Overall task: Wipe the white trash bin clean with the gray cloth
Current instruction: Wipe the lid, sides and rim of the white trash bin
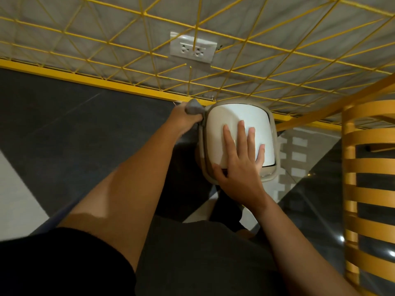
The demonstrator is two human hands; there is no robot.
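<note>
White trash bin (245, 118) stands on the dark floor (64, 124), seen from straight above, close to the foot of a wall covered by a yellow wire grid (145, 13). Its white lid faces the camera and is ringed by a beige rim (275, 144). The far edge of the bin lies just beside the thick yellow bar (85, 79) that runs along the bottom of the grid.

Both hands are on the bin. The left hand (183, 120) is clenched around the gray cloth (193, 107), which is bunched into a lump and sticks out above the knuckles. The cloth touches the far left side of the rim, where the hand presses it against the outside of the bin. The right hand (241, 165) is released and lies flat on the lid with its fingers (241, 133) straight and spread apart, pointing toward the wall. Its thumb reaches over the near left part of the rim, and its wrist hangs past the near edge.

A white double wall outlet (193, 48) sits behind the grid, above the bin. To the right, a yellow slatted chair (372, 167) stands near the bin without touching it. Pale tiles show on the floor at the left edge and under the bin. The person's dark clothing (192, 263) fills the bottom of the view.
</note>
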